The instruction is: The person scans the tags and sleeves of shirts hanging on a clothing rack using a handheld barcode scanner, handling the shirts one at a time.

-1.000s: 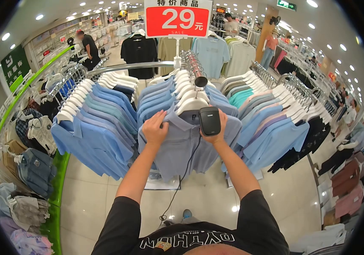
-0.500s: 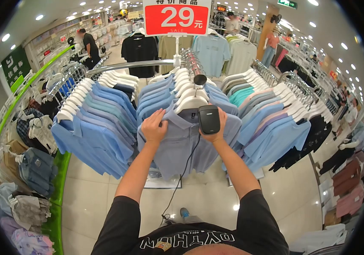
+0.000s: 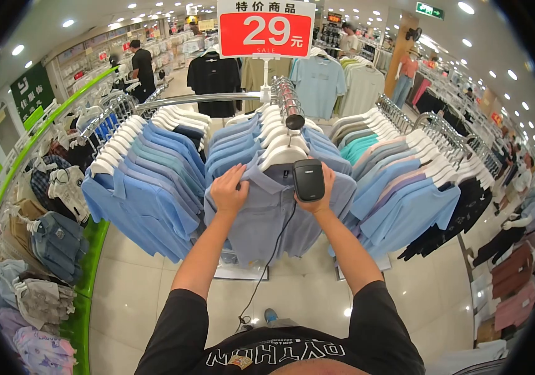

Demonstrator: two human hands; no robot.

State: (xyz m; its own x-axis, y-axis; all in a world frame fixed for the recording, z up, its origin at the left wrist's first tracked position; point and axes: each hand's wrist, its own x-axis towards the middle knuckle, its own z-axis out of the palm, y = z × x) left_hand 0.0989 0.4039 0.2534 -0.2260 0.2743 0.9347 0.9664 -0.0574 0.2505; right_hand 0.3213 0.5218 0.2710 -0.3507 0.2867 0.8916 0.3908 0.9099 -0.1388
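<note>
A grey-blue polo shirt (image 3: 258,212) hangs on a white hanger (image 3: 285,154) at the front end of the middle rail, its collar facing me. My left hand (image 3: 230,190) lies on the shirt's left shoulder, fingers stretched out and thumb apart. In my right hand (image 3: 318,201) is a black handheld device (image 3: 309,180) with rounded corners, held upright over the right side of the collar. The hand's fingers are partly hidden behind it. From the device a thin black cord (image 3: 272,250) runs down towards my body.
Blue shirts (image 3: 139,200) on hangers crowd the left rail. More shirts (image 3: 408,203) fill the right one. A red and white price sign (image 3: 266,29) stands above the middle rail (image 3: 293,112). A green-edged rack (image 3: 86,275) borders the left side. A person (image 3: 143,65) stands far back left.
The whole view has shifted slightly, so the racks and sign appear a little lower and further right. Both hands keep their places on the shirt and device.
</note>
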